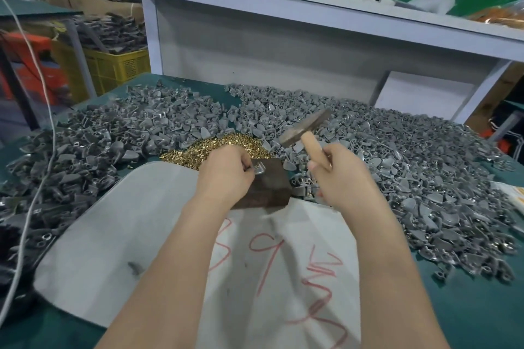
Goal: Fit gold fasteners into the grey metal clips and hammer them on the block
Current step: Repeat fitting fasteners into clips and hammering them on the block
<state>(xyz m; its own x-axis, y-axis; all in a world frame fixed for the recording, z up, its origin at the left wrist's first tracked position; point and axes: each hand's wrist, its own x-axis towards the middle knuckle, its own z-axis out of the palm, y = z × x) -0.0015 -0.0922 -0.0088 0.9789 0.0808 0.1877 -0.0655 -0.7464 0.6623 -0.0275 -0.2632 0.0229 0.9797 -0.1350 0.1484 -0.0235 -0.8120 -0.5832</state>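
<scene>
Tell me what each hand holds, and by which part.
Right hand grips the wooden-handled hammer by its handle; left hand pinches a grey metal clip by one end.

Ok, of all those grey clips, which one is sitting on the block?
The single grey clip pinched by the left hand on the dark block; all others lie in the heaps around it. The right hand holds the hammer raised.
</scene>
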